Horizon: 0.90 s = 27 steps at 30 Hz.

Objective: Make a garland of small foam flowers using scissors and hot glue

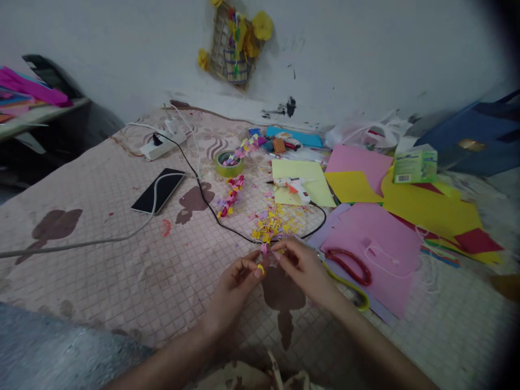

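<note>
Between thumb and fingers, my left hand (238, 279) pinches a small yellow paper piece (260, 268). My right hand (300, 265) is closed just to the right, its fingertips at a small pink paper piece (264, 248) between the two hands. How far the left fingers also touch the pink piece is hard to tell. Right beyond the fingertips lies a pile of yellow and pink paper snippets (270, 223). Farther off are a pink-and-red paper strand (233, 196) and a white glue gun (298, 189) on a pale yellow sheet (284, 169).
Scissors with red and yellow handles (349, 266) lie on pink paper (374, 238) at right. A green-yellow tape roll (228, 165), a phone (158, 190) and a power strip (162, 146) are left of centre. A black cord (209, 203) crosses the cloth. Yellow sheets (430, 203) and a green box (416, 164) lie right.
</note>
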Motion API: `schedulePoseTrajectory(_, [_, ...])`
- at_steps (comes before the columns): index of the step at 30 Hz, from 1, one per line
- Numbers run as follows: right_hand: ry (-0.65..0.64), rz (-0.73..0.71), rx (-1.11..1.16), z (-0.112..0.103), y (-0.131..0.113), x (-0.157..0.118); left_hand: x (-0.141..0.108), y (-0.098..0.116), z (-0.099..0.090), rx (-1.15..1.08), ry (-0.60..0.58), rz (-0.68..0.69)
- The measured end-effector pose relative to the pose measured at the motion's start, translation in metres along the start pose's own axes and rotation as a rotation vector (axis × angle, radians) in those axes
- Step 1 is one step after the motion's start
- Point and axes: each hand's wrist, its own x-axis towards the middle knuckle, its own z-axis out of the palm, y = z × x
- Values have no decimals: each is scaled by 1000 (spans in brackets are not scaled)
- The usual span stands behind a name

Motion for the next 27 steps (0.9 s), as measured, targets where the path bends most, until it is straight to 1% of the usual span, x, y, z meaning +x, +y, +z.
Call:
schedulePoseTrajectory(4, [-52, -92, -37, 16, 1, -11, -4, 4, -8, 53, 60, -48])
schedulePoseTrajectory(7, [-68, -93, -23, 25, 1, -14, -3, 8, -15, 83, 74, -53])
schedulePoseTrajectory(10, [-49, -71, 43, 30, 0, -16, -3, 10, -17, 70, 48, -72])
schedulePoseTrajectory(12, [-33, -37, 125, 30, -2, -17, -2, 11, -17, 46, 25, -90])
schedulePoseTrajectory(14, [-30, 30, 227, 30, -6, -19, -1, 11, -16, -2, -2, -103])
schedulePoseTrajectory(18, [-92, 210, 466, 30, -16, -26, 2, 10, -15, -119, -30, -121])
schedulePoseTrajectory(20, [-117, 270, 558, 30, -18, -29, 2, 10, -14, -156, -31, -125])
schedulePoseTrajectory(22, [-93, 294, 559, 30, -18, -29, 3, 9, -13, -171, -28, -124])
schedulePoseTrajectory(25, [-12, 268, 466, 27, -14, -29, 4, 8, -11, -158, -12, -125])
schedulePoseTrajectory(27, [6, 252, 433, 24, -12, -27, 4, 7, -8, -151, -1, -122])
